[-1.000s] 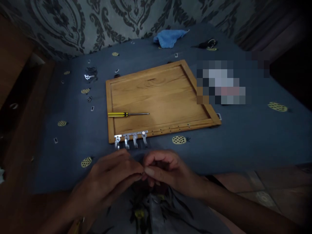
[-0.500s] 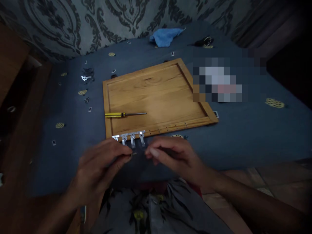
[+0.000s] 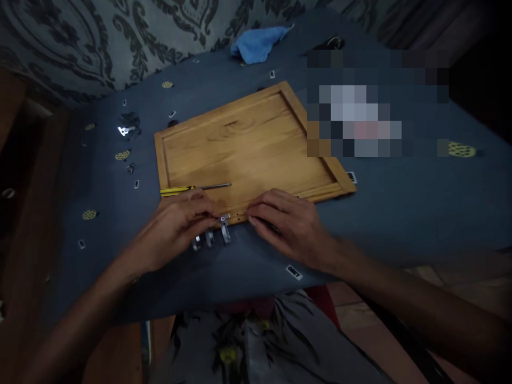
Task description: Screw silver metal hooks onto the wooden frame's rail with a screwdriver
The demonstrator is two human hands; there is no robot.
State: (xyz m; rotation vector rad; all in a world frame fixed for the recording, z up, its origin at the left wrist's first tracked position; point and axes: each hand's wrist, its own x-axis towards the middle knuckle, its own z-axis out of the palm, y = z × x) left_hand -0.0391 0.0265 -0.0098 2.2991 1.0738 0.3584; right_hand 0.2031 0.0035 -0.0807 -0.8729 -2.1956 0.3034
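A framed wooden panel (image 3: 228, 152), like a cabinet door, lies flat on the cloth. Along its near edge sit several silver T-shaped metal hinges (image 3: 225, 230), their arms sticking out past the wood. My left hand (image 3: 182, 226) is closed at these hinges, its fingertips beside the rightmost one; whatever they pinch is hidden. At the row of small drilled holes (image 3: 238, 216) just to the right, my right hand (image 3: 286, 224) rests its pinched fingertips; anything between them is too small to make out. A screwdriver (image 3: 178, 191) with a yellow and black handle lies on the panel behind my left hand.
Loose dark and silver metal pieces (image 3: 127, 128) and a small heap of screws (image 3: 130, 168) lie left of the panel. A blue rag (image 3: 260, 44) is at the back. Behind the panel's right side, a patch is blurred out. Patterned dark cloth (image 3: 400, 213) covers the surface.
Both hands have moved forward from the panel's near side onto its edge. My left hand now covers some hinges, and my right fingertips have come to the drilled holes. The view has shifted slightly.
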